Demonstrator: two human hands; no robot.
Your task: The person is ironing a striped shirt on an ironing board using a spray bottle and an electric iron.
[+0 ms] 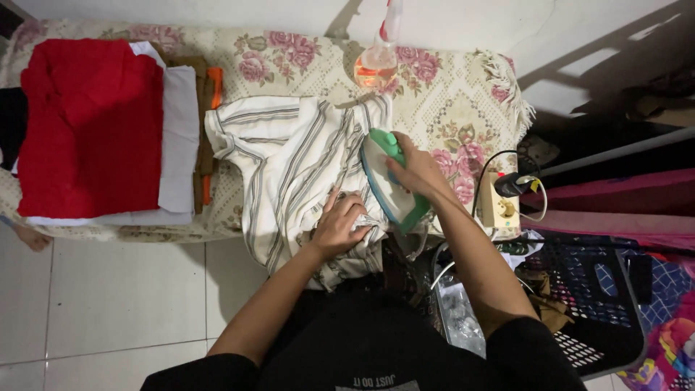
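Watching from my end, what worried me most was how near the left hand (339,226) lay to the green and white iron (389,181): its fingers were spread flat on the striped white shirt (289,163), just beside the iron's sole at the centre of the frame, and a slip could have burned them. The right hand (420,170) was clamped around the iron's handle, and I judged that holding it in one spot risked scorching the thin cloth. The black cord (486,165) ran toward the power strip (499,206) at right centre, where a snag might have tugged the iron off line. The spray bottle (378,58) of pale orange liquid stood upright near the shirt's upper edge, close enough to be knocked over. The shirt itself lay crumpled and partly folded on the floral-covered bench (463,101), its lower part hanging over the near edge, grey stripes running in several directions. A folded stack topped by a red garment (90,127) sat in the upper left.
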